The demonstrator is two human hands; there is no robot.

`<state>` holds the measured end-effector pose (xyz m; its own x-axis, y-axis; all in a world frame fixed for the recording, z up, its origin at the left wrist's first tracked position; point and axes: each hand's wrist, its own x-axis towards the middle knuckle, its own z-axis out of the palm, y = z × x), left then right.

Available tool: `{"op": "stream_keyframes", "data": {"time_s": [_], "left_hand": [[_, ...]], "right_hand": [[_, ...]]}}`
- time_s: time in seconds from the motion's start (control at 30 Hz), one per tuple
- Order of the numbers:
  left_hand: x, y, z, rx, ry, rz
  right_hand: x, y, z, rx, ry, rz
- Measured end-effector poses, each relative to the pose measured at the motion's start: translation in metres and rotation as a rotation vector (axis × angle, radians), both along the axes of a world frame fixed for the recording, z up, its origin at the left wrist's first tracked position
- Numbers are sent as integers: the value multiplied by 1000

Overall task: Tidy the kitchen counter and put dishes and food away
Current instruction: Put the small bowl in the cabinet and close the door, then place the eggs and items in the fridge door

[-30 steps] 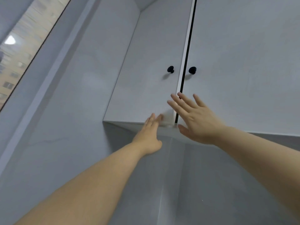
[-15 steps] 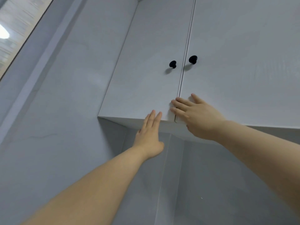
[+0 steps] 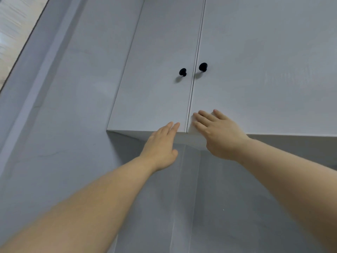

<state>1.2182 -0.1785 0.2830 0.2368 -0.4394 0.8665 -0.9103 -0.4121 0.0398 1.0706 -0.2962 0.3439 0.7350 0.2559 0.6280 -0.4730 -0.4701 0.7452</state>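
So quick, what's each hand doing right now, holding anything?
Left hand: open, straight fingertips on the left cabinet door at its lower edge.
Right hand: open, flat against the right cabinet door.

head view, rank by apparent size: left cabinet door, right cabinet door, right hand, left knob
1. right cabinet door, though the frame edge cuts it off
2. left cabinet door
3. right hand; it is nearer the camera than the doors, so it looks larger than it is
4. left knob

The window point(image 3: 11, 30) is a blurred sliver at the left edge; the right cabinet door point(image 3: 264, 70) runs off-frame.
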Motion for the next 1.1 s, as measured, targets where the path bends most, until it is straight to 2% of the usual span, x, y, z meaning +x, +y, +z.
{"op": "stream_keyframes", "data": {"time_s": [0.17,0.57,0.9,1.1], "left_hand": [[-32,-2,5,50,-45,-45],[-115,7,-24,88,-189,34],[-188,-21,-92,132,-85,-160],[-261,-43,-123,219,-126,-308]], "right_hand": [[-37,-14,-9,0,-95,13],[-127,7,-49,241,-203,-137],[-219,7,-116,351,-206,-332],[-289,12,-158,487,-232,-414]]}}
